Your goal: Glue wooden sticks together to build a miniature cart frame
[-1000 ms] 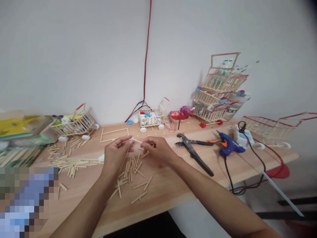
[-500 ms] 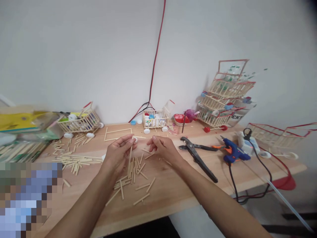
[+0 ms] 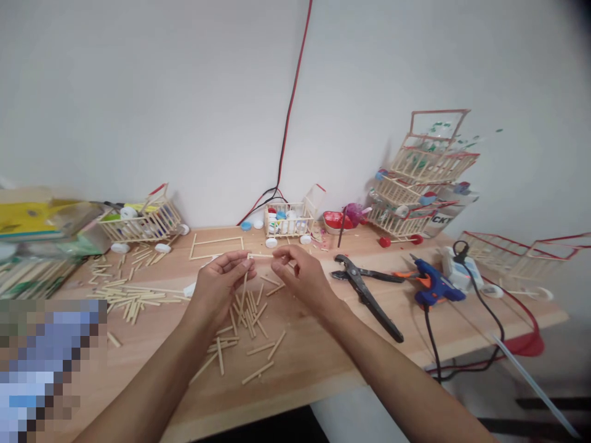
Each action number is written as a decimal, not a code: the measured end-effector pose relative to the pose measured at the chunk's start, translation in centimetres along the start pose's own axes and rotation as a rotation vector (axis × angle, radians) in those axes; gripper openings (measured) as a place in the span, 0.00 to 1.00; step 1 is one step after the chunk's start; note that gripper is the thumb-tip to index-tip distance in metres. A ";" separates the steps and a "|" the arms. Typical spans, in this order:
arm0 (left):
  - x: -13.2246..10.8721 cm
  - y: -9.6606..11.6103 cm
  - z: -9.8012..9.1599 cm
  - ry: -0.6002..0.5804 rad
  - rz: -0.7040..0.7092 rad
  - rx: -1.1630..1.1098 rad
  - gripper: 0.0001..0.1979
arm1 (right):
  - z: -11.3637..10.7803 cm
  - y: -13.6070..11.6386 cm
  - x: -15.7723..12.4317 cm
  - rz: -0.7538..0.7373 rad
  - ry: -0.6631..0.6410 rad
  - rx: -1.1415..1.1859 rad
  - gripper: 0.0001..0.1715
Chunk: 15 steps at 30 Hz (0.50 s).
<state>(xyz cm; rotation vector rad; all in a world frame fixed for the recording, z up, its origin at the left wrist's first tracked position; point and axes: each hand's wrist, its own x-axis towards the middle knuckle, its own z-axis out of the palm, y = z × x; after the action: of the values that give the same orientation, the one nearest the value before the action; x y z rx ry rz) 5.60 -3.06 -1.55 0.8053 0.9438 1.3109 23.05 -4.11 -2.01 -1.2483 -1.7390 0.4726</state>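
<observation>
Over the middle of the table, my left hand [image 3: 222, 277] pinches a thin wooden stick [image 3: 243, 289] that slants down towards me. At its top end it meets a second wooden stick [image 3: 261, 255], which runs to the right; whether the two are glued cannot be made out. My right hand [image 3: 300, 274] has its fingers closed at the far end of that second stick. Short loose sticks [image 3: 250, 315] lie scattered on the table below both hands. Behind my left hand lies a flat rectangular stick frame [image 3: 217, 240].
Small stick carts stand along the wall: one left [image 3: 141, 223], one central [image 3: 289, 219], a stack [image 3: 429, 166] at right. Pliers [image 3: 367, 295] and a blue glue gun [image 3: 436, 284] with its cord lie on the right. A stick pile [image 3: 138, 298] lies left, near a red dish [image 3: 336, 221].
My right hand has moved left and closed on the end of the horizontal stick. My left hand keeps its pinch. The camera view has shifted slightly.
</observation>
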 end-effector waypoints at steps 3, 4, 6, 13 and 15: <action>-0.2 -0.1 0.0 -0.027 0.021 0.069 0.16 | 0.0 0.1 0.1 0.070 0.043 -0.019 0.13; -0.3 -0.1 0.1 -0.035 0.025 0.090 0.16 | 0.0 0.1 0.1 0.093 0.044 -0.008 0.13; -0.4 -0.1 0.1 -0.052 0.033 0.126 0.16 | 0.0 0.1 0.0 0.107 0.007 0.036 0.13; -1.3 0.4 0.8 -0.051 0.149 0.353 0.17 | 0.1 0.0 -0.4 -0.042 -0.145 0.041 0.13; -1.5 0.5 1.0 -0.025 0.187 0.412 0.15 | 0.1 0.0 -0.4 -0.081 -0.144 0.029 0.12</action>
<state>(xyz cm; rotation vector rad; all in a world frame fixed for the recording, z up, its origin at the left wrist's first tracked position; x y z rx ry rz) 6.29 -4.43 -0.55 1.2490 1.1598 1.2775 23.03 -4.41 -2.21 -1.1420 -1.8894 0.5491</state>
